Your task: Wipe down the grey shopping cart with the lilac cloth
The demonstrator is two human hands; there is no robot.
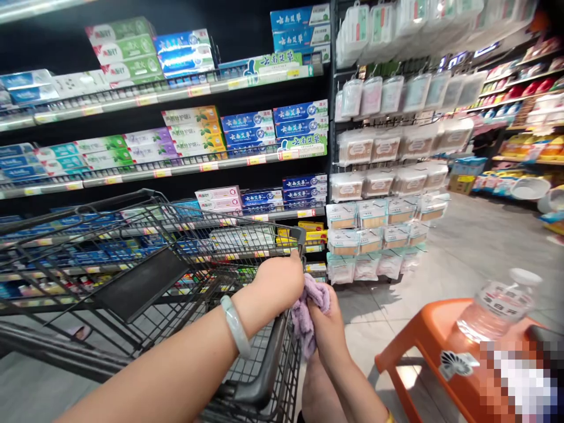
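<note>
My left hand, with a pale bangle on its wrist, is closed at the far corner of a dark wire shopping cart. Its fingers curl away from view around the rim, and one fingertip shows above. Close beside it, my right hand grips a crumpled purple cloth, thumb pressed on top. The cloth bunches against the cart's right side and hangs down a little. Part of it passes behind my left hand, so whether both hands touch it is hidden.
Shelves of boxed toothpaste stand behind the cart. Hanging packs fill a rack to their right. An orange stool at right bears a clear plastic bottle. Tiled floor runs beyond it.
</note>
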